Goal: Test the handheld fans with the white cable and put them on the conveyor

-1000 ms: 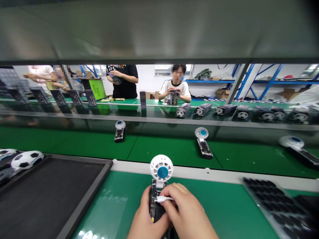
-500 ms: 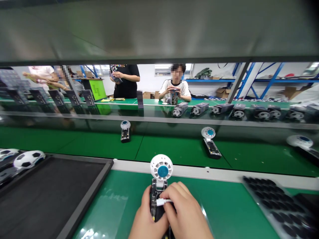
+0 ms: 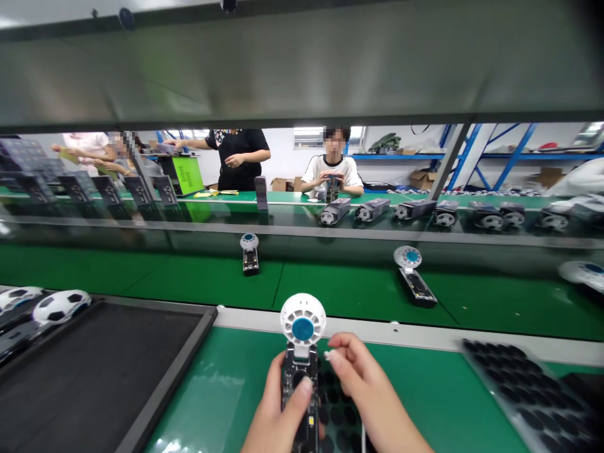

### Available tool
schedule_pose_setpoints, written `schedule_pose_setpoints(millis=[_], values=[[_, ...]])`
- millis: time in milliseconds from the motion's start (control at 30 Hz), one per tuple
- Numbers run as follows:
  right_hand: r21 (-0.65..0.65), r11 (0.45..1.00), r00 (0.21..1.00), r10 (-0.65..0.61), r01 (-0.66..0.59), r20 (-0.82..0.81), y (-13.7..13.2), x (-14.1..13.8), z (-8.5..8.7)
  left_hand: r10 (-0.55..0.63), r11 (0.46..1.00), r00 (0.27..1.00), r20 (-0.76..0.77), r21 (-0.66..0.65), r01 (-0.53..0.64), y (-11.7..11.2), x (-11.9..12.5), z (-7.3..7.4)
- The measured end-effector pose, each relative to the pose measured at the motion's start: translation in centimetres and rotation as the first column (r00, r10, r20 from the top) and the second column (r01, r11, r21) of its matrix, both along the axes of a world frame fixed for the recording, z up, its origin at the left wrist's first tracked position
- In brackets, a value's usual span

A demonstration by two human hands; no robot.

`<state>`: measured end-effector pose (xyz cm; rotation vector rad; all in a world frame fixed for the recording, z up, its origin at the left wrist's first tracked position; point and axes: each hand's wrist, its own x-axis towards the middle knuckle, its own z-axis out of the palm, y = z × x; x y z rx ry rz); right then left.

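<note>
Item: handheld fan (image 3: 302,319), white round grille with a blue hub, on a dark handle whose circuit board is uncovered.
Location: upright over the green bench mat (image 3: 425,390), near the front edge, above a black dimpled tray (image 3: 340,412).
Left hand (image 3: 276,418): wrapped round the handle from the left, thumb laid flat on the board face.
Right hand (image 3: 372,393): thumb and forefinger closed in a pinch on a small white plug (image 3: 331,355), held just beside the handle's top and apart from it; the other fingers are curled.
Cable (image 3: 363,435): thin, white, seen low under the right hand; where it runs is hidden.
Step in hand (judged): the plug is out of the handle and the fan is gripped steady by one hand alone.
Next move calls for (judged): a firm left grip so the board does not twist, and fine aim with the pinch, since the plug is small and the socket is not clearly seen.
Nearby: framed black mat (image 3: 99,371) to the left, with football-patterned shells (image 3: 61,306) at its far corner; a second dimpled tray (image 3: 528,390) to the right.
Belt (image 3: 340,286): green, beyond the bench, carrying like fans lying flat (image 3: 412,270), well apart.
Others: a person in a white shirt (image 3: 333,171) across the line, hands on a dark unit.
</note>
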<state>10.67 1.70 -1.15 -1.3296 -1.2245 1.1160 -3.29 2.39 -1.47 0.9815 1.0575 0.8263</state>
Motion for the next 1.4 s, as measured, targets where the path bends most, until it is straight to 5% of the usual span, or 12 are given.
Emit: schedule_pose_setpoints(millis=[100, 233, 533, 767, 967, 1167, 1267, 1400], values=[[0.015, 1.000, 1.000, 0.006, -0.006, 0.020, 0.1, 1.0, 0.3, 0.034, 0.993, 0.979, 0.203, -0.119, -0.010, 0.1, -0.1, 0.2], [0.053, 0.997, 0.997, 0.047, -0.051, 0.064, -0.3, 0.7, 0.2, 0.054, 0.991, 0.967, 0.250, -0.133, -0.021, 0.0, -0.1, 1.0], [0.120, 0.987, 0.994, 0.105, -0.109, 0.037, -0.9, -1.6, -1.0, 0.090, 0.992, 0.976, 0.197, -0.110, -0.069, 0.1, -0.3, 0.9], [0.137, 0.989, 0.970, 0.021, -0.056, 0.240, -0.8, -1.7, -1.2, 0.027, 0.995, 0.980, 0.199, -0.094, -0.008, -0.1, -0.4, 0.8], [0.166, 0.986, 0.935, -0.044, -0.017, 0.353, -1.1, -2.0, -1.1, 0.093, 0.996, 0.996, -0.016, -0.001, -0.093, 0.6, -0.7, -0.2], [0.205, 0.979, 0.941, -0.064, -0.006, 0.333, -1.0, -2.4, -0.4, -0.029, 1.000, 0.999, 0.026, -0.004, 0.029, 0.6, -0.1, 0.1], [0.239, 0.968, 0.940, -0.149, 0.076, 0.306, -0.8, -1.3, 0.1, 0.048, 0.997, 0.999, 0.016, 0.063, -0.049, 1.3, -0.6, 1.8], [0.231, 0.913, 0.879, -0.392, 0.336, 0.271, -0.1, 2.2, 0.0, 0.385, 0.916, 0.922, -0.043, 0.137, -0.377, 4.2, -4.0, 4.7]])
